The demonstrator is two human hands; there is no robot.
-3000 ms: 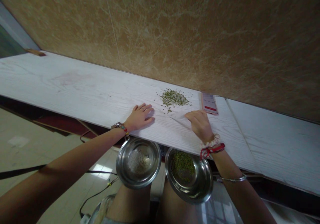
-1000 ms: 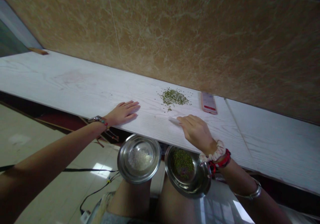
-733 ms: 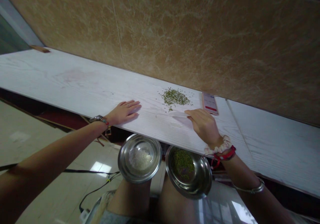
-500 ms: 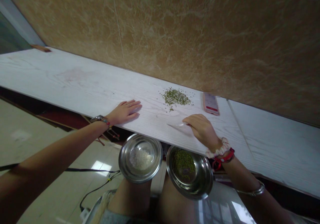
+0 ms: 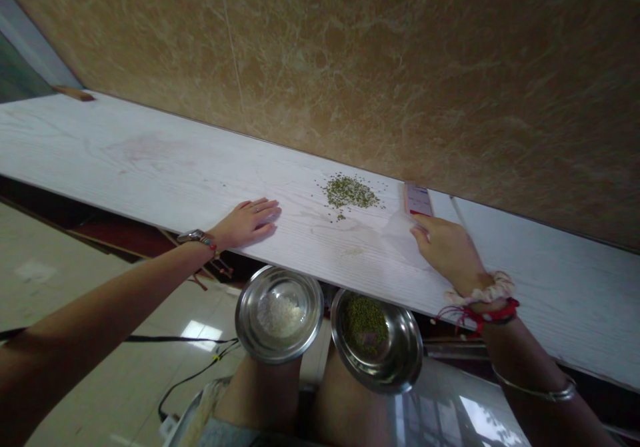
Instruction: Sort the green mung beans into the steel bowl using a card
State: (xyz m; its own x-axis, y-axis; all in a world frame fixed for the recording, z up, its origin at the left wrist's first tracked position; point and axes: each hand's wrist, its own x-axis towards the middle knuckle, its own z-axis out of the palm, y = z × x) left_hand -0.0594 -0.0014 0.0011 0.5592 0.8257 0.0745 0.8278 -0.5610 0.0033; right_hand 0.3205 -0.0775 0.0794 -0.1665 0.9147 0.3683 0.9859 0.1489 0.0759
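Observation:
My left hand [image 5: 249, 224] lies flat on the white wood-grain counter [image 5: 280, 167], palm down with fingers stretched out. My right hand [image 5: 447, 247] pinches the edge of a thin, translucent whitish sheet [image 5: 400, 234], slightly blurred, over the counter in front of the phone. Between the hands, towards the wall, green mung beans [image 5: 350, 192] are scattered in a loose patch. Closer to the front edge lies a small patch of pale grains [image 5: 351, 252]. Below that edge, a steel bowl [image 5: 241, 320] holds white grains, and a second steel bowl [image 5: 413, 360] holds mung beans.
A phone [image 5: 418, 197] lies by the tiled wall [image 5: 350, 67], partly covered by my right hand and the sheet. A small brown block [image 5: 74, 92] sits at the far left end. Black cables [image 5: 190, 374] run across the floor beside my legs.
My right hand has moved right with the sheet, which now faces me more broadly. Pale grains show on the counter where the sheet was. My left hand stays flat.

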